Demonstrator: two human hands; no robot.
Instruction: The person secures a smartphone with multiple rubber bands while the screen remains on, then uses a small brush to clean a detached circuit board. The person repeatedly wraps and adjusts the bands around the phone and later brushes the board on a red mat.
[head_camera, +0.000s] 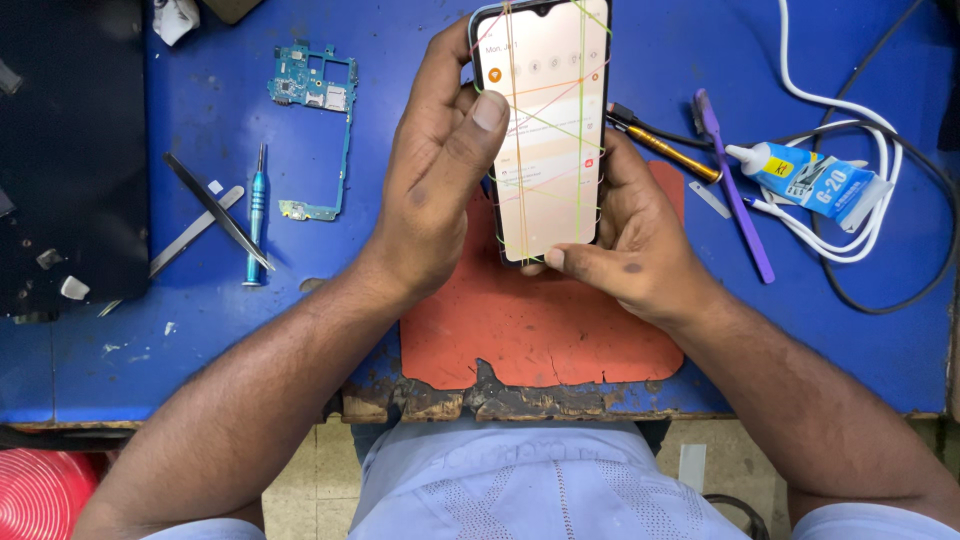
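While seen from the head camera, the scene was logged as follows:
Phone: a smartphone (545, 130) with a lit pale screen was held upright above the orange mat (540, 330), well over the blue bench (420, 100).
Bands: thin coloured rubber bands (580, 120) were wrapped criss-cross over the phone's glass.
Left hand: the left hand (435, 170) was closed round the phone's left edge, thumb laid on the screen.
Right hand: the right hand (630, 240) was curled under the phone's lower right corner, fingers gripping the right edge.
Board: a bare teal circuit board (315, 110) was lying on the bench, left of the hands.
Tools left: a blue screwdriver (256, 215) and crossed tweezers (215, 210) were set beside the board.
Tools right: a purple pry tool (735, 190) and a yellow-handled tool (665, 145) were lying just right of the phone.
Glue: a blue-and-white glue tube (815, 180) was resting on a coiled white cable (860, 130), near a black cable (925, 220).
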